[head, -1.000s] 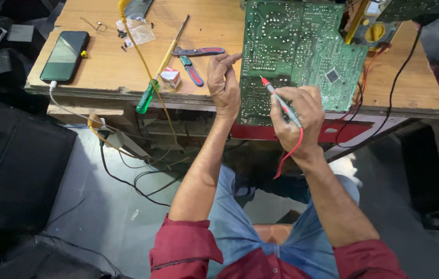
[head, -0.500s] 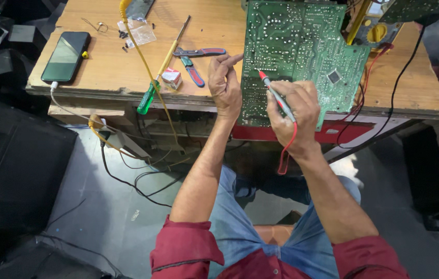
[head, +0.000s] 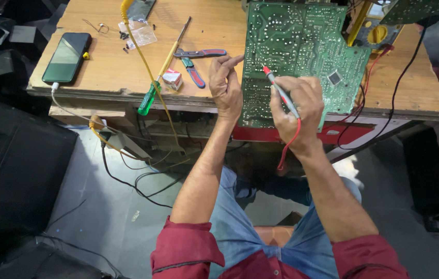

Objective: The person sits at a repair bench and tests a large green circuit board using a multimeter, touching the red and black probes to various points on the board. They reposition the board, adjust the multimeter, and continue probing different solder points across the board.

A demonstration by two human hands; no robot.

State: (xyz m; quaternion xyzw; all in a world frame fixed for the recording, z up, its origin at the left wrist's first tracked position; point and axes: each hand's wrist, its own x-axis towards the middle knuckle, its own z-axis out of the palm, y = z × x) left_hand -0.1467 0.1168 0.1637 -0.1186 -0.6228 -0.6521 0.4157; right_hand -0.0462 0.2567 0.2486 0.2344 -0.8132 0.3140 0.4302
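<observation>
Head view: right hand (head: 296, 103) fingers grip red probe (head: 280, 93); left hand (head: 225, 85) steadies circuit board (head: 302, 46).

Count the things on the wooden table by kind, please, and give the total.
Circuit board: 1
Phone: 1
Screwdriver: 1
Pliers: 1
Small box: 1
Plastic bag: 1
Yellow meter: 1
Probe, in the right hand: 1
Total: 8

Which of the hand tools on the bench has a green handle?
The screwdriver, lying slantwise with its green handle over the table's front edge. The pliers beside it have red and blue grips.
</observation>
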